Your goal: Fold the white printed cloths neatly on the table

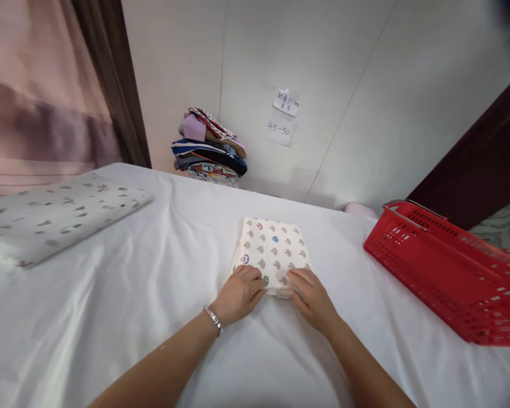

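Note:
A folded cream cloth (pixel 276 243) printed with grey mushrooms, and a few coloured ones, lies flat on the white-covered bed or table. Several layers show along its near edge. At its near left corner, my left hand (pixel 243 292), with a silver bracelet on the wrist, has its fingers on top and the thumb by the edge. My right hand (pixel 312 297) grips the near right corner in a similar way, fingertips over the print. The undersides of both grips are hidden.
On the left lies a larger folded white cloth (pixel 68 212) with grey patterns. A red plastic basket (pixel 442 272) stands at the right. Beyond the far edge rises a pile of folded clothes (pixel 210 147) against the wall, near paper notes (pixel 280 130). A pink curtain (pixel 38 102) hangs at left.

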{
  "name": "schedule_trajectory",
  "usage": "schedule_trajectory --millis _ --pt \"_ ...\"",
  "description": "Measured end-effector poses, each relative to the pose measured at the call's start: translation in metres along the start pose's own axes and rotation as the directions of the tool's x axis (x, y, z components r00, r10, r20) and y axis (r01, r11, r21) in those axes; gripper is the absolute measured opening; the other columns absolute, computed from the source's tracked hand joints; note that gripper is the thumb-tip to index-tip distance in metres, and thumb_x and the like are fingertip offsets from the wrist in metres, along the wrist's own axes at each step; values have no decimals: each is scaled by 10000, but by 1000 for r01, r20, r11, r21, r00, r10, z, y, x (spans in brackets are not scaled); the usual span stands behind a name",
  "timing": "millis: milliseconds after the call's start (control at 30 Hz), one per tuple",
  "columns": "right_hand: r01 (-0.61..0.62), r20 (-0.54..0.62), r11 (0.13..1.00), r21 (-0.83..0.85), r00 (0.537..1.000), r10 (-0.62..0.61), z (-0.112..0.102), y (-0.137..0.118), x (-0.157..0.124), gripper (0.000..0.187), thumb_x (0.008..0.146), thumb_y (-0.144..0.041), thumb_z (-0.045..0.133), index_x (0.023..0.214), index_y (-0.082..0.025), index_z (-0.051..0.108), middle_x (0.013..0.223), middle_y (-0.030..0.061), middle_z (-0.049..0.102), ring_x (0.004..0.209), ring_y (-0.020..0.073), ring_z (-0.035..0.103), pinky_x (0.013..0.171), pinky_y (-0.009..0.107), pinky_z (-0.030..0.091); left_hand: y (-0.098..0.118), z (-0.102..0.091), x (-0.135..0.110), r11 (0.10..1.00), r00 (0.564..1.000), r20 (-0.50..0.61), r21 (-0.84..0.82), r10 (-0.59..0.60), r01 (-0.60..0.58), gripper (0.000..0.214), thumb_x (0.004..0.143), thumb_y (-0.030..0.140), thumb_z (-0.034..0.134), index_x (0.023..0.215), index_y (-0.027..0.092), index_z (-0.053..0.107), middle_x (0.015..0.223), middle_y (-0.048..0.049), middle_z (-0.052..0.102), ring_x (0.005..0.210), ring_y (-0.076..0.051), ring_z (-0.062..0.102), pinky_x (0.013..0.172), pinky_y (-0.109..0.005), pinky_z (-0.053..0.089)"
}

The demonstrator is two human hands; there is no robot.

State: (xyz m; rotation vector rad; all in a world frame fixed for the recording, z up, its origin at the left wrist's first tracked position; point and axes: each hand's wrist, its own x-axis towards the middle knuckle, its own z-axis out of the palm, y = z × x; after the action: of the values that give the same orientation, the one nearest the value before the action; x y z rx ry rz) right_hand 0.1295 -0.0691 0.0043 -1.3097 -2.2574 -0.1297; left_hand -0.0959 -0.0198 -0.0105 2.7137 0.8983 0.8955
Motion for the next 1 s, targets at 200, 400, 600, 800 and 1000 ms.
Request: schedule_trajectory --millis 200,400,600,800,1000 --pt "98 140 988 -117 987 -81 35 -3 -11 558 861 -294 456 1385 -194 292 1370 97 411 1280 266 341 997 496 360 -2 1 -1 994 995 -84 87 -54 61 251 888 241 428 674 179 546 721 -26 528 723 -155 489 699 -328 400" --pt "106 201 983 -148 977 -75 39 -3 -26 644 871 -306 447 1430 -206 144 1434 87 290 1320 277 254 1019 522 321 -8 6 -2 958 962 -164 152 -219 243 266 849 284 490 604 180 488 691 -39 532 705 -177 502 646 -327 400" --pt "77 250 991 -112 967 -46 32 -6 -25 605 894 -319 412 1428 -228 143 1430 85 299 1319 270 258 1017 537 317 -17 2 -4 831 820 -190 32 -540 555 252 791 253 522 576 194 405 643 10 493 578 -136 482 523 -263 340" --pt "-146 216 982 -118 962 169 18 2 3 552 919 -384 323 1425 -225 170 1471 50 194 1358 232 132 1080 500 205 -23 2 -5 695 682 -133 -120 -719 709 148 768 299 530 709 206 430 722 31 515 588 -112 500 533 -236 328" --pt "-214 428 964 -160 864 263 28 10 4 657 879 -545 294 1407 -156 246 1471 65 168 1363 235 95 1110 455 79 -25 0 -4 633 635 -47 -152 -771 759 83 767 270 523 743 209 471 777 17 554 681 -130 544 582 -240 382"
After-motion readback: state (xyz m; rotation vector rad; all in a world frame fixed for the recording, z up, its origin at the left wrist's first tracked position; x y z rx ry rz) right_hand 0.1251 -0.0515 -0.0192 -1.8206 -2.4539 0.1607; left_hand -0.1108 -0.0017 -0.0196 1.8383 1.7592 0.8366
